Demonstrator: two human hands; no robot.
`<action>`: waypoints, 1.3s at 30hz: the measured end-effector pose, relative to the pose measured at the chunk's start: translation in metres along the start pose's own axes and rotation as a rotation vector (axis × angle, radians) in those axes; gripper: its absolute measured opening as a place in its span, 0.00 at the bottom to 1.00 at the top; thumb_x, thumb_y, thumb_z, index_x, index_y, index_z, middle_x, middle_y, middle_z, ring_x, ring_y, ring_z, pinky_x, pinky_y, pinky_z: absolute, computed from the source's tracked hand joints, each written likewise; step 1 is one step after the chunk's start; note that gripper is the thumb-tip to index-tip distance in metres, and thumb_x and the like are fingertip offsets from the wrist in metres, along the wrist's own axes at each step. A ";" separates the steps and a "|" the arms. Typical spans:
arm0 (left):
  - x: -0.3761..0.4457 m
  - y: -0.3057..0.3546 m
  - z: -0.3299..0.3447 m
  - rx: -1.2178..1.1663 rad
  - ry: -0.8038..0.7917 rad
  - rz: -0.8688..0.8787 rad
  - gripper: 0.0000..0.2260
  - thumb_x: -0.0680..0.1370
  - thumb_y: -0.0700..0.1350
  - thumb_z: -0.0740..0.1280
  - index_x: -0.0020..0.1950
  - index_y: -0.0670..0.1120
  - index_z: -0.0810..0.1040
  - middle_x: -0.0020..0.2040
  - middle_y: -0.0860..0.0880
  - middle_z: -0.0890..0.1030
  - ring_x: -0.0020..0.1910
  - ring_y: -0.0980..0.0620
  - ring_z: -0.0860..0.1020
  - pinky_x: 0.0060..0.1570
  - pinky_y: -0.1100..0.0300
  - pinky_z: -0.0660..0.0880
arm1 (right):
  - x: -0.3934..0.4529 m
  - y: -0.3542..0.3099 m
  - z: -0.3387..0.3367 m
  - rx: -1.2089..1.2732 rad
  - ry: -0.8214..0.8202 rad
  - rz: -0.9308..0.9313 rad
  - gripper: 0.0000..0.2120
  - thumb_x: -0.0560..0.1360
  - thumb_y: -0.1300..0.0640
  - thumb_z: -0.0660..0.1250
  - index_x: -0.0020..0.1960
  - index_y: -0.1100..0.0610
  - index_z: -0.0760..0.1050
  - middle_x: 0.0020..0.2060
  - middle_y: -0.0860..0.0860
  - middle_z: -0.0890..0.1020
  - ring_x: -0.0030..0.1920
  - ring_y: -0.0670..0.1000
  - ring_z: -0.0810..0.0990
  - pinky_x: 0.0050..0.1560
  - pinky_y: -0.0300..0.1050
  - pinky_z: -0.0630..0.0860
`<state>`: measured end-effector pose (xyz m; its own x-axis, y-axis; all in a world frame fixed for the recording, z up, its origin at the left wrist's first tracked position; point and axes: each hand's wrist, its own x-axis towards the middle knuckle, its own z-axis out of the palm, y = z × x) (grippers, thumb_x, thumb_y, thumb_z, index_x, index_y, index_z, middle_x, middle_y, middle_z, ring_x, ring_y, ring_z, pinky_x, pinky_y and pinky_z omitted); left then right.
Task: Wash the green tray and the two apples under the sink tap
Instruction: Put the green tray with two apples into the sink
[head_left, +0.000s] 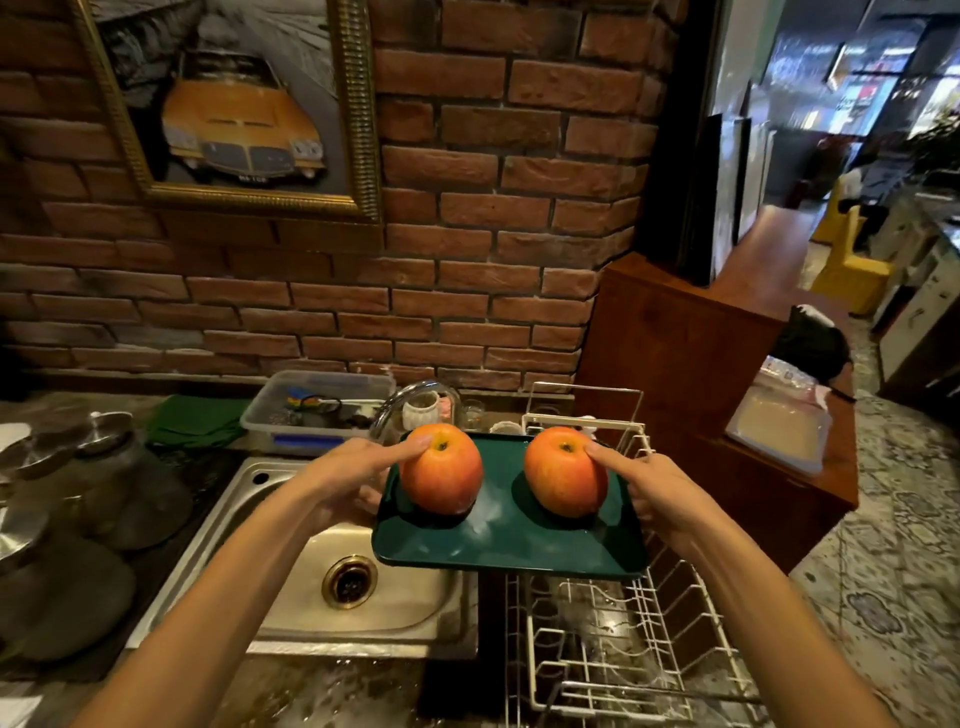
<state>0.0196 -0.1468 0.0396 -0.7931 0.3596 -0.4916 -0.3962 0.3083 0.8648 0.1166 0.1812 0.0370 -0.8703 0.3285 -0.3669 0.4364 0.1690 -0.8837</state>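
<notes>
I hold a dark green tray (509, 540) level in the air, above the right edge of the steel sink (363, 587) and the dish rack. Two red-orange apples stand on it: the left apple (441, 470) and the right apple (565, 473). My left hand (348, 480) grips the tray's left edge, with its forefinger pressed on top of the left apple. My right hand (652, 496) grips the right edge, its forefinger resting on the right apple. The curved tap (400, 402) rises just behind the tray; no water is visible running.
A white wire dish rack (623, 639) sits right of the sink, under the tray. Glass jars with metal lids (98, 467) crowd the left counter. A clear plastic box (319, 402) and a green cloth (195, 418) lie by the brick wall. A wooden cabinet (691, 353) stands right.
</notes>
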 end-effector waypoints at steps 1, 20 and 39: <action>-0.003 -0.005 -0.010 -0.010 0.006 -0.010 0.30 0.61 0.65 0.78 0.47 0.43 0.77 0.27 0.49 0.74 0.23 0.53 0.70 0.32 0.57 0.73 | 0.000 0.000 0.011 -0.013 -0.018 0.009 0.33 0.55 0.29 0.74 0.41 0.57 0.74 0.34 0.51 0.72 0.35 0.51 0.72 0.42 0.50 0.76; 0.019 -0.115 -0.183 -0.080 0.100 -0.154 0.41 0.58 0.62 0.81 0.66 0.45 0.76 0.59 0.42 0.80 0.52 0.42 0.81 0.40 0.54 0.76 | 0.033 0.021 0.216 0.124 -0.119 0.261 0.32 0.59 0.41 0.81 0.51 0.57 0.70 0.35 0.49 0.69 0.34 0.49 0.68 0.40 0.49 0.75; 0.170 -0.210 -0.224 -0.339 0.110 -0.321 0.48 0.45 0.54 0.87 0.63 0.49 0.75 0.59 0.43 0.82 0.61 0.43 0.79 0.61 0.43 0.76 | 0.156 0.099 0.303 0.284 -0.048 0.434 0.44 0.69 0.57 0.78 0.77 0.63 0.59 0.69 0.61 0.73 0.64 0.57 0.73 0.63 0.51 0.72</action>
<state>-0.1354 -0.3478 -0.2024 -0.6430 0.1926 -0.7413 -0.7431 0.0772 0.6647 -0.0449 -0.0322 -0.1956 -0.6352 0.2684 -0.7242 0.6861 -0.2344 -0.6887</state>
